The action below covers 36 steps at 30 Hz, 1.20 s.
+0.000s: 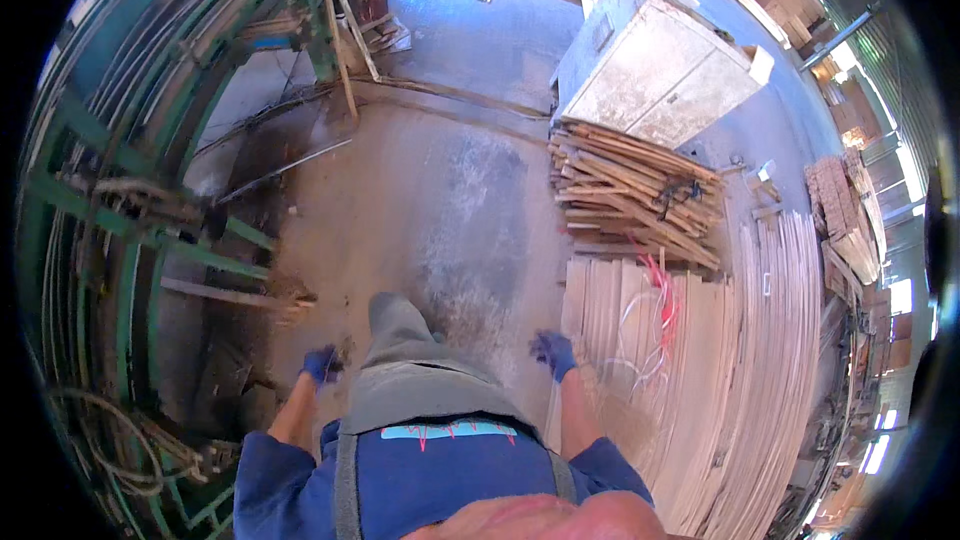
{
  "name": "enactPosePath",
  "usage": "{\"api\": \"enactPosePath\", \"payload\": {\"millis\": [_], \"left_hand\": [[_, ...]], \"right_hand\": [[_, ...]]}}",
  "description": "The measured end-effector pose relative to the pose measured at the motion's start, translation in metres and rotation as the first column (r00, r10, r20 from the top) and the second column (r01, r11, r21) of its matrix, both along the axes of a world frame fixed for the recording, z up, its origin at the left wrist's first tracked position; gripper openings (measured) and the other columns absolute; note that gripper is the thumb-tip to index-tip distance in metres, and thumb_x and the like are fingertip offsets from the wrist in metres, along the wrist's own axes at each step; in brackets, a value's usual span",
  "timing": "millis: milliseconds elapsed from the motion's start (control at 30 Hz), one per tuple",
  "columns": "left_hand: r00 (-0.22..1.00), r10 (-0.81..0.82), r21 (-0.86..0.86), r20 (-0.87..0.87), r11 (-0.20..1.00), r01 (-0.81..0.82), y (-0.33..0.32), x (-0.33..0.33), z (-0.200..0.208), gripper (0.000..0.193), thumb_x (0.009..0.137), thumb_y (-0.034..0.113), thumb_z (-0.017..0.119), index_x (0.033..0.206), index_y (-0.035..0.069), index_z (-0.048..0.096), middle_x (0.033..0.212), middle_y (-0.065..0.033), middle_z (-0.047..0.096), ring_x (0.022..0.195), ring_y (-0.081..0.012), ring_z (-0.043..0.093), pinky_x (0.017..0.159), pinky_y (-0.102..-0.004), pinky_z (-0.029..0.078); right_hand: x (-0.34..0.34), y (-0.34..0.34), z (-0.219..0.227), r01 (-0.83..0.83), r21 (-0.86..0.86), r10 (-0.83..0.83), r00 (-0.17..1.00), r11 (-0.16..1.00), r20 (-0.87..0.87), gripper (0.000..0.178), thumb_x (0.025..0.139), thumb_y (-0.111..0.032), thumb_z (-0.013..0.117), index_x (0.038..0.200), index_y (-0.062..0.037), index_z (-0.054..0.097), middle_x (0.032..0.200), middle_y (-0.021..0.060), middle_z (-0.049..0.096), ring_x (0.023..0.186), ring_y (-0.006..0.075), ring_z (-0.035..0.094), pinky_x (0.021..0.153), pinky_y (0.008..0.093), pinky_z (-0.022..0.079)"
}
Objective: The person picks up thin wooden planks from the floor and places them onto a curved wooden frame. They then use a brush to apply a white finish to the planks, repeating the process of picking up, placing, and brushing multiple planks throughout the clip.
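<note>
Your left hand (320, 364), blue-gloved, fingers curled, empty, hangs near green machine frame (120, 230). Your right hand (553, 352) loosely curled, empty, just beside long pale boards (700, 380). Bare concrete floor (440, 200) open ahead. Beyond: stick pile (630, 190), then metal cabinet (660, 70).

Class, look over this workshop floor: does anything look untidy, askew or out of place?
Yes. The pile of wood offcuts beside the white cabinet lies crisscrossed rather than stacked square, and loose red and white cords trail across the neat flat boards.

blue gloves both hands | blue short-slv shirt | grey trousers w/ straps
</note>
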<state>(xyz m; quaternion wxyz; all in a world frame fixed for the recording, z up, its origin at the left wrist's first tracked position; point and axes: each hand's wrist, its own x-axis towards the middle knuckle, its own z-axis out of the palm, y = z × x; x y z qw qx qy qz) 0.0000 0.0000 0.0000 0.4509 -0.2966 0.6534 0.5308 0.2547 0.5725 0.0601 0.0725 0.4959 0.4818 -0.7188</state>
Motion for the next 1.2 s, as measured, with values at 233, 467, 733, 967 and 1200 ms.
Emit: {"api": "enactPosePath", "payload": {"millis": [233,467,733,967,1200], "left_hand": [[0.903,0.103,0.023,0.418,0.992,-0.123,0.089,-0.126,0.010,0.034,0.094,0.038,0.055,0.081,0.008,0.065,0.071,-0.0093,0.066,0.052,-0.0205,0.058,0.046,-0.0353,0.045],[0.964,-0.191,0.134,-0.185,0.967,0.217,0.400,-0.510,0.055,0.028,0.092,0.037,0.056,0.085,0.011,0.064,0.076,-0.0059,0.066,0.056,-0.0140,0.055,0.048,-0.0290,0.040],[0.690,-0.147,0.303,-0.709,0.821,0.485,0.808,-0.827,0.267,0.038,0.097,0.031,0.058,0.118,0.000,0.059,0.102,-0.0075,0.068,0.091,-0.0156,0.063,0.085,-0.0323,0.051],[0.467,-0.470,0.307,-0.749,0.377,0.873,0.951,-0.969,0.360,0.038,0.096,0.021,0.061,0.127,-0.001,0.056,0.112,-0.0090,0.066,0.102,-0.0150,0.060,0.091,-0.0311,0.048],[0.379,-0.509,0.145,-0.773,0.440,0.886,1.088,-1.192,0.376,0.035,0.095,0.022,0.062,0.123,0.001,0.060,0.115,-0.0086,0.067,0.105,-0.0143,0.059,0.093,-0.0313,0.047]], "right_hand": [[-0.294,0.175,0.012,-0.022,0.101,0.035,0.991,0.995,-0.132,0.030,0.092,-0.028,0.056,0.115,-0.0093,0.061,0.095,0.0105,0.070,0.077,0.0187,0.065,0.066,0.0310,0.049],[-0.388,0.251,-0.099,-0.145,-0.266,0.223,0.931,0.953,0.290,0.020,0.091,-0.027,0.056,0.095,-0.0102,0.066,0.077,0.0042,0.061,0.067,0.0174,0.059,0.058,0.0333,0.048],[-0.623,0.501,-0.108,0.116,-0.227,-0.062,0.970,0.967,0.234,0.020,0.092,-0.030,0.057,0.088,-0.0114,0.064,0.068,0.0011,0.055,0.060,0.0162,0.055,0.056,0.0323,0.047],[-0.975,0.733,0.045,0.138,0.211,-0.076,0.958,0.968,-0.277,0.023,0.091,-0.028,0.063,0.105,-0.0102,0.065,0.086,0.0021,0.066,0.077,0.0124,0.064,0.061,0.0273,0.050],[-1.265,0.821,0.081,-0.361,0.633,0.656,0.683,0.685,-0.321,0.036,0.092,-0.031,0.063,0.118,-0.0064,0.063,0.094,0.0043,0.069,0.082,0.0124,0.065,0.070,0.0257,0.050]]}}
